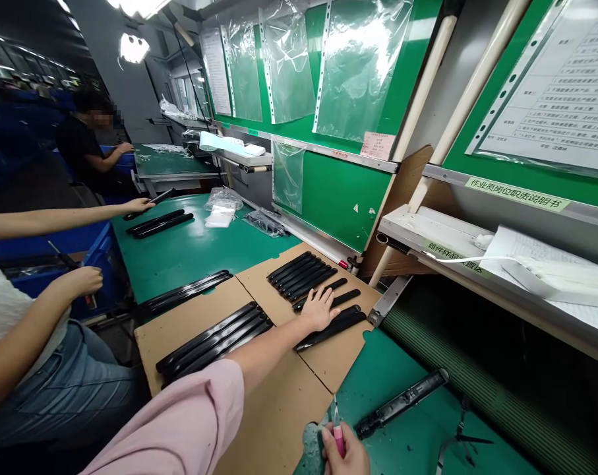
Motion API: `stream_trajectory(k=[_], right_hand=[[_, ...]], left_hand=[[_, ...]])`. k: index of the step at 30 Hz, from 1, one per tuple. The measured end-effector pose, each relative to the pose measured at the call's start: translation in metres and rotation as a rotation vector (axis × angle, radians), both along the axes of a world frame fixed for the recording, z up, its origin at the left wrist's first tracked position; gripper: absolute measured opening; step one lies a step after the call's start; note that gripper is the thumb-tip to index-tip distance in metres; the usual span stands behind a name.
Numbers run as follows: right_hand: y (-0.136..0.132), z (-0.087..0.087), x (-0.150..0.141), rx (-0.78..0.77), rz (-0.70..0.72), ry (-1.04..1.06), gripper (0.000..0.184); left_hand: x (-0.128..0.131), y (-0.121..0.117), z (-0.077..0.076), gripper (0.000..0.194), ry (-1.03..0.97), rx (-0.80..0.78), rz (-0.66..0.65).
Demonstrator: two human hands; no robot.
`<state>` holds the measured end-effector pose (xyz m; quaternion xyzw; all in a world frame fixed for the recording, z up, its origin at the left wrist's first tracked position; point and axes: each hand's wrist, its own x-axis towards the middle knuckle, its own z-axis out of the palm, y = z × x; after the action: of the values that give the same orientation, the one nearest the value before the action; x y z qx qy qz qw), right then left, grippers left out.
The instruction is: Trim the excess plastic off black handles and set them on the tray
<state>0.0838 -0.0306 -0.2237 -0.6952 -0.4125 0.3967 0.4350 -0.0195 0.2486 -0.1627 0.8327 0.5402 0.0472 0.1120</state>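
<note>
Nearest, the right hand (pixel 345 454) pinches a pink-handled trimming blade (pixel 339 439) between fingers and thumb, just below the cardboard sheet (pixel 328 359). Right of the sheet, on the teal counter (pixel 402 389), lie a black moulded bar (pixel 400 404) and, farther right, small snips (pixel 464 439). The left hand (pixel 321 310) rests spread on the black plastic strips (pixel 335 323) lying on the sheet (they sit in tight, near-parallel rows). The step in hand looks like trimming these strips, so the next move calls for bringing a strip to the blade. Left of the sheet, a co-worker's hand (pixel 135 206) holds another strip, near more strips on the counter.
</note>
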Motion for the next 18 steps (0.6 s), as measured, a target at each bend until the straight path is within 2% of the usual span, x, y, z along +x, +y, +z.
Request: stream_trajectory(k=[6,10,18], right_hand=[[0.000,0.002,0.003,-0.009,0.050,0.034,0.067],[0.001,0.005,0.003,-0.007,0.055,0.060,0.066],[0.001,0.010,0.004,-0.007,0.071,0.091,0.069]], left_hand=[[0.004,-0.016,0.020,0.047,-0.022,0.089,-0.041],[0.004,-0.032,0.024,0.025,0.033,0.032,-0.120],[0.010,-0.034,0.023,0.029,0.088,0.010,-0.094]])
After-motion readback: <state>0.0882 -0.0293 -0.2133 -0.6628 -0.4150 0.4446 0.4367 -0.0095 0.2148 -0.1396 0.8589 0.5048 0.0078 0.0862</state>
